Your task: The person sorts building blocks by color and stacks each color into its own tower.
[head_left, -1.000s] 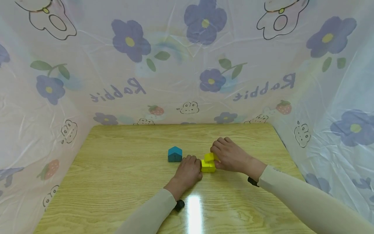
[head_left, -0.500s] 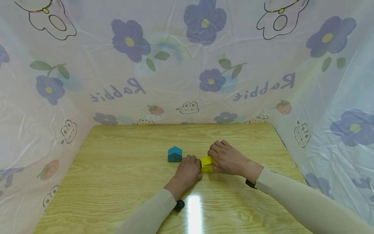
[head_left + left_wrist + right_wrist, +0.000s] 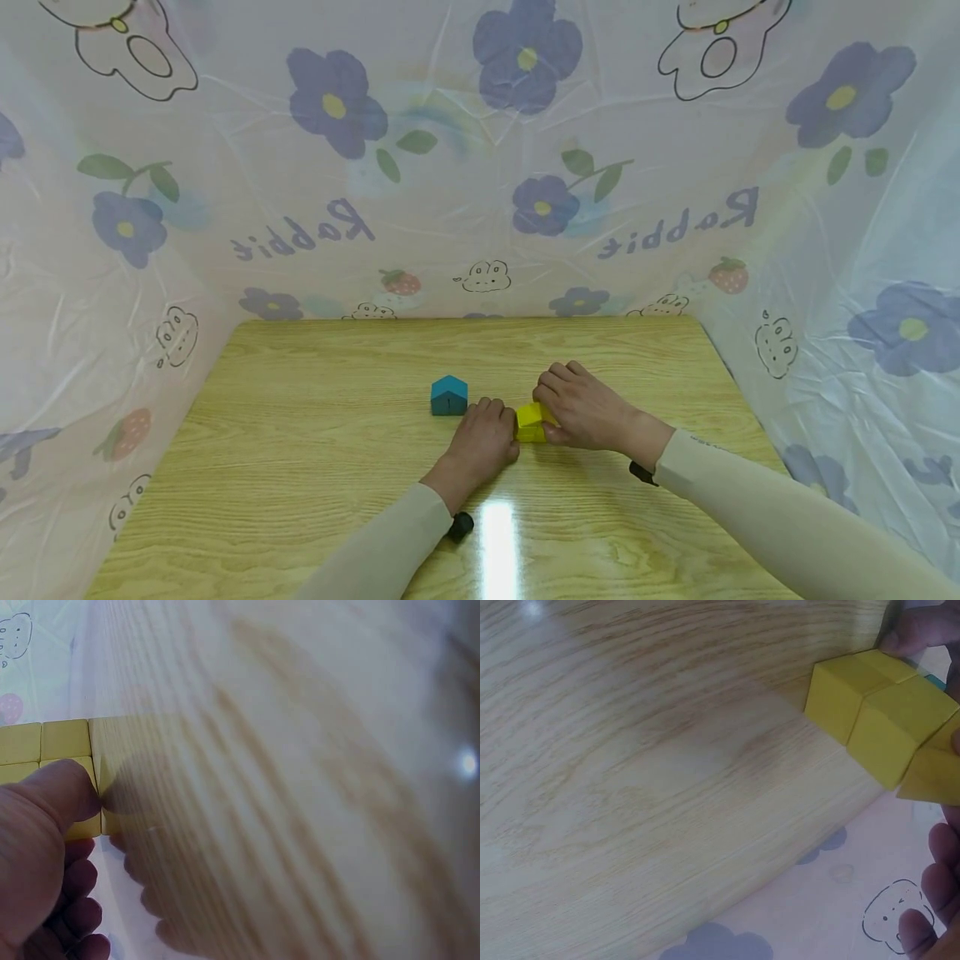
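Yellow blocks (image 3: 530, 433) stand tight together on the wooden table. In the left wrist view, my left hand (image 3: 482, 435) holds the yellow blocks (image 3: 66, 738) with its thumb (image 3: 71, 791) across one face and the fingers curled on the other side. My right hand (image 3: 587, 408) grips a yellow block (image 3: 529, 414) with a slanted side, set on top of the others. That upper block (image 3: 928, 776) meets the yellow cubes (image 3: 889, 724) in the right wrist view. The right palm and fingers hide part of the pile in the head view.
A blue house-shaped block (image 3: 449, 396) with a pointed top stands just left of the left hand. The wooden table (image 3: 315, 400) is walled on the back and sides by a flower-and-rabbit cloth (image 3: 420, 208). A black camera (image 3: 461, 526) is on the left wrist.
My right hand has moved slightly left and down, bringing the upper yellow block onto the others. The left hand and the blue block have stayed in place.
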`<state>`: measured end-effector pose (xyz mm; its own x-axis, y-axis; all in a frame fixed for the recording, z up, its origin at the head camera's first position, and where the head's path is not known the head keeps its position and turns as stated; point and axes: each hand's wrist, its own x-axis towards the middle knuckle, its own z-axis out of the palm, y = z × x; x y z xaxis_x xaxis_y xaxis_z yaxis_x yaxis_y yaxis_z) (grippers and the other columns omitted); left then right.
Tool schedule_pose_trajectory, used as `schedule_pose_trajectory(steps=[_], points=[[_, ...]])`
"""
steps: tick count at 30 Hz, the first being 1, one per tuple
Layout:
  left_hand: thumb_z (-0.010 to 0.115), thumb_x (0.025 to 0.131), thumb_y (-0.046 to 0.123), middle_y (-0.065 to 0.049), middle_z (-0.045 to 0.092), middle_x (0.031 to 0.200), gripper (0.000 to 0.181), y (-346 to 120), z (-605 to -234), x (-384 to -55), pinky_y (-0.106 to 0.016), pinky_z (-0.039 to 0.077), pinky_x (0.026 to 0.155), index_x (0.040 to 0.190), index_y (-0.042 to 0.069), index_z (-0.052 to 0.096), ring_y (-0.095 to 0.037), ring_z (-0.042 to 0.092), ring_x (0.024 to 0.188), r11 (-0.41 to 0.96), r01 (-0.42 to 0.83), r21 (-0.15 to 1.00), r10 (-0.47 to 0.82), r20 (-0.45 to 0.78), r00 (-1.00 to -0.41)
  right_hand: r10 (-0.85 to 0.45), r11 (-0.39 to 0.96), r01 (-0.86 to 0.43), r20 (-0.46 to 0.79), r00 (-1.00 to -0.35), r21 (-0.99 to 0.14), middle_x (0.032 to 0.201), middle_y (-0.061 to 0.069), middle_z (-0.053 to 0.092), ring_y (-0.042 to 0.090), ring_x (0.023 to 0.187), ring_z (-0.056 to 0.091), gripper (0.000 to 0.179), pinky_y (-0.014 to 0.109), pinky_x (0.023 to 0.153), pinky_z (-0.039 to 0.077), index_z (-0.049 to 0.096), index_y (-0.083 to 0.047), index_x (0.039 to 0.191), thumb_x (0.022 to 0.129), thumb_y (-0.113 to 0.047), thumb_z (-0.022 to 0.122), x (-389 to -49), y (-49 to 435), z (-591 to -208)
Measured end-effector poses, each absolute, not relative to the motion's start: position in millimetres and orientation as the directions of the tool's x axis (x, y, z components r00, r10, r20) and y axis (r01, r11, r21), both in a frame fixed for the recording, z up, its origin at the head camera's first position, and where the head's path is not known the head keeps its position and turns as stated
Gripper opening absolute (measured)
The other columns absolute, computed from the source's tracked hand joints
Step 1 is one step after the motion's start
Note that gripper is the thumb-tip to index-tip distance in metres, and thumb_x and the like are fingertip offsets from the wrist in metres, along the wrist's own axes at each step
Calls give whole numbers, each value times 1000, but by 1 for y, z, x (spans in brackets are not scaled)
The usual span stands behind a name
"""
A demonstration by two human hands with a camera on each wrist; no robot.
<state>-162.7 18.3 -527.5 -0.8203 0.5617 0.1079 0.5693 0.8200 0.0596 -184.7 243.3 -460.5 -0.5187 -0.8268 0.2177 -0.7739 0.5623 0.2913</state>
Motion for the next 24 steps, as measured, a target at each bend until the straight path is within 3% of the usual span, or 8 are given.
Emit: schedule_pose_trajectory(steps=[24], points=[[72, 95, 34, 0, 54, 90, 29, 18, -523, -161, -30, 39, 76, 110, 10, 67, -17, 44, 84, 820, 569, 60, 559, 124, -820, -817, 576, -775, 229, -530, 262, 102, 2, 61, 24, 94, 52, 34, 37, 82, 39, 64, -12, 108, 92, -40, 71, -182, 244, -460]])
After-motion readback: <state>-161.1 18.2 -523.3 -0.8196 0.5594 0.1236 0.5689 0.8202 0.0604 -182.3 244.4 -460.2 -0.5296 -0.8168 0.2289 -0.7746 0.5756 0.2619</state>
